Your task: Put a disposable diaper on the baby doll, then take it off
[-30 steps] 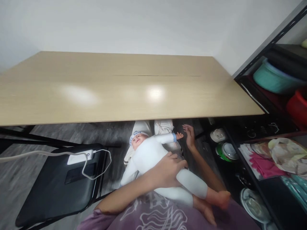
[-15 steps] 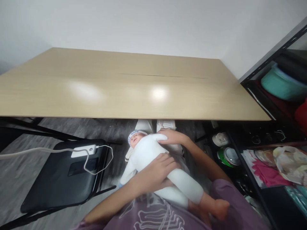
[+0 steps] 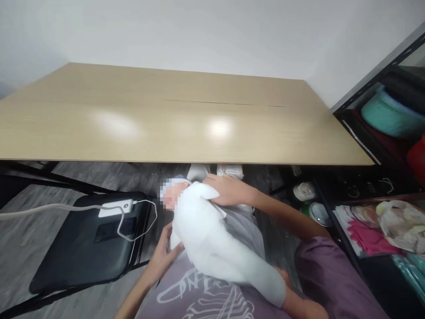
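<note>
Surface is sitting unchanged; doll is lying across the lap below its edge, now rolling onto its side; right hand is gripping its shoulder, left hand is now off the belly, holding its side

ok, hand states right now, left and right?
Left hand: closed on the doll, cupping its side from below.
Right hand: closed on the doll, at its shoulder.
</note>
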### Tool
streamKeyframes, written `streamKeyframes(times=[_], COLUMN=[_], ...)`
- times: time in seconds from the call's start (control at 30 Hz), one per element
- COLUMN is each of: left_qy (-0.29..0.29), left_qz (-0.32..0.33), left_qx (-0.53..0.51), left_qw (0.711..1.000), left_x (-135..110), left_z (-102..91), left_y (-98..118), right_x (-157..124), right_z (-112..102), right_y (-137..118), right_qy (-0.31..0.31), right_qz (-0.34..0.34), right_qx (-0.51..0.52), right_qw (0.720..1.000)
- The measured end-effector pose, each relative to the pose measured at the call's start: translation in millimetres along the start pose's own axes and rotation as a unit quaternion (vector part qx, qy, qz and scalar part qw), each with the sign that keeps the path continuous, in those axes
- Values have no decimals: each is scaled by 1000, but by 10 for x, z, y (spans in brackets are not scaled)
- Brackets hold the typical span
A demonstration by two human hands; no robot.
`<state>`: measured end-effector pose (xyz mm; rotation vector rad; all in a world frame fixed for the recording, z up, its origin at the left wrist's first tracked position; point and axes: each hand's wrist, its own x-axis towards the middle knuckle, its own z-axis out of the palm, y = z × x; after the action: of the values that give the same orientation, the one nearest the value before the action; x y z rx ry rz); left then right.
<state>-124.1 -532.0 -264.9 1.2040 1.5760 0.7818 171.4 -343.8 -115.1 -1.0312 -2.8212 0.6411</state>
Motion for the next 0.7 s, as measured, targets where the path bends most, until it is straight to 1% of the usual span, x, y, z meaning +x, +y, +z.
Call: streamKeyframes(times=[0.07, 0.17, 0.23, 0.3, 0.4, 0.47, 0.53, 0.6, 0.7], left_qy=[20, 76, 88, 71, 25, -9, -50, -77, -93], left_qz=[14, 43, 81, 126, 203, 250, 267, 278, 299], left_qx=[23, 46, 70, 115, 181, 210, 234, 249, 258], left_qw=[999, 995, 990, 983, 962, 945, 934, 924, 914], left_x=[-44, -91, -69, 29, 357, 676, 1026, 1353, 1727], left_z=[29, 23, -41, -130, -206, -185, -126, -63, -18], left_y=[61, 282, 519, 823, 1337, 1659, 1928, 2124, 2275], right_x=[-67, -322, -568, -822, -1121, -1236, -1293, -1316, -1319], right_z=[-127, -330, -463, -573, -660, -665, -640, -590, -471], right_y=[-95, -191, -214, -186, -19, 173, 401, 626, 893], right_qy=[6, 43, 76, 115, 167, 191, 203, 212, 239], right_qz=[-18, -37, -24, 22, 110, 166, 221, 266, 292], right_qx=[-4, -6, -5, -11, -29, -36, -37, -31, -20], right_qw=[1000, 998, 997, 993, 979, 967, 953, 940, 926])
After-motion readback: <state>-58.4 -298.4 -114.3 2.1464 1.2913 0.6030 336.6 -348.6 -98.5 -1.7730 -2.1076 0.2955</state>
